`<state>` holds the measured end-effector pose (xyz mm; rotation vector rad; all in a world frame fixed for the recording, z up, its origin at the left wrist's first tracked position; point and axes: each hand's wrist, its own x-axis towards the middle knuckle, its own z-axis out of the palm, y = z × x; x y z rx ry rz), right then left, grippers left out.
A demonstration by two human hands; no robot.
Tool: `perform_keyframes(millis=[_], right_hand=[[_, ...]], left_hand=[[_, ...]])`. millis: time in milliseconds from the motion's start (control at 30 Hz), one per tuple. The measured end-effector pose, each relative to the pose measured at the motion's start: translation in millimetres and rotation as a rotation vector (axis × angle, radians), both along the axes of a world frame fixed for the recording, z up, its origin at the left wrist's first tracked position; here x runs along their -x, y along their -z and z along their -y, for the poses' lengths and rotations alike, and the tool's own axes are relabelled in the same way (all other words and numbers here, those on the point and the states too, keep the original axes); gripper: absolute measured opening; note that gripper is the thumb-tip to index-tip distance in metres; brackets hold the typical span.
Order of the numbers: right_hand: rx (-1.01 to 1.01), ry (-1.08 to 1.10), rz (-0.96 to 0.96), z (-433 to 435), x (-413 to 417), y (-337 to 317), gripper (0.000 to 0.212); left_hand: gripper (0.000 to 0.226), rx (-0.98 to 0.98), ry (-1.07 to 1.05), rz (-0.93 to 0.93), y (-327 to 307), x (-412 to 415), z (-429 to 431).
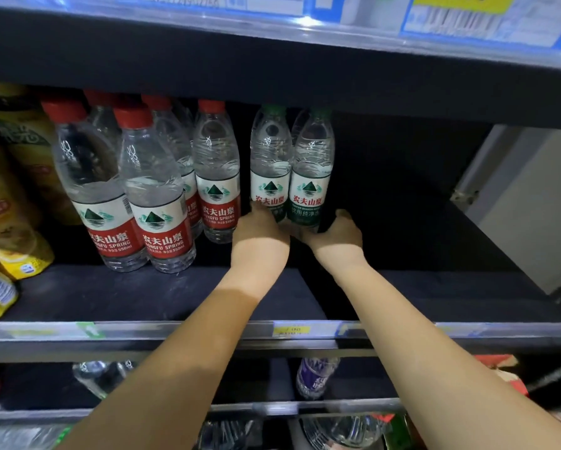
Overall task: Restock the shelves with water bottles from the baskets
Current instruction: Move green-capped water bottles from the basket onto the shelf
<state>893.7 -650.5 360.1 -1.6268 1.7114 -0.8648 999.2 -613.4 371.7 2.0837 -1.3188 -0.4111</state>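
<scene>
Both arms reach into the middle shelf [142, 293], hands far in toward the back. Two green-cap water bottles stand upright there, side by side and touching, labels facing out: left green-cap bottle [270, 164], right green-cap bottle [312, 167]. The left hand [259, 232] wraps the base of the left one, thumb up against the label's left edge, other fingers hidden behind the bottle. The right hand [336, 237] sits at the base of the right one and covers its lower corner. Its thumb tip stands just off the bottle's right side and the fingers are out of sight, so I cannot tell if it has a real hold. Left of the pair are red-cap bottles [157, 196], same brand, standing several rows deep, the nearest just beside the left hand. Further left are yellow drink bottles [16, 190]. The price rail [175, 331] on the near edge carries a yellow tag [290, 329]. One shelf down, a purple-label bottle [315, 378] shows between the forearms.
</scene>
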Motion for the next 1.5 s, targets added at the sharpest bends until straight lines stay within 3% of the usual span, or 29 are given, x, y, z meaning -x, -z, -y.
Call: perform_keyframes(millis=[133, 233, 367, 433, 533, 900, 1100, 1367, 1500], right_hand=[[-0.006, -0.096, -0.238, -66.9, 16.4, -20.7, 0.05], [0.107, -0.204, -0.476, -116.5, 29.4, -24.3, 0.074], [0.238, -0.322, -0.695, -171.7, 49.1, -8.4, 0.077], [0.269, -0.327, -0.698, -197.4, 58.4, 12.6, 0.074], [0.179, -0.346, -0.714, -242.4, 68.7, 61.3, 0.073], [-0.54, -0.529, -0.704, -364.5, 98.3, 247.9, 0.079], [-0.68, -0.54, -0.689, -379.9, 99.9, 325.1, 0.073], [-0.948, -0.556, -0.722, -371.5, 83.3, 440.8, 0.074], [-0.986, -0.604, -0.747, -373.1, 59.5, 491.8, 0.08]], left_hand=[[0.037, -0.077, 0.13, 0.314, -14.9, -0.8, -68.3], [0.063, 0.001, 0.148, 0.555, -11.8, -7.6, -115.4], [0.078, -0.115, 0.214, 0.667, 6.5, -15.7, -178.8], [0.073, -0.013, 0.191, 0.67, 23.8, -17.5, -212.6], [0.067, -0.054, 0.232, 0.624, 60.8, -15.4, -265.9], [0.091, -0.758, 0.343, 0.363, 263.5, -2.6, -405.6], [0.102, -0.901, 0.274, 0.261, 353.8, 9.6, -417.8], [0.102, -1.111, 0.099, 0.166, 465.3, 4.6, -419.1], [0.099, -1.13, 0.046, 0.11, 509.5, -11.3, -430.7]])
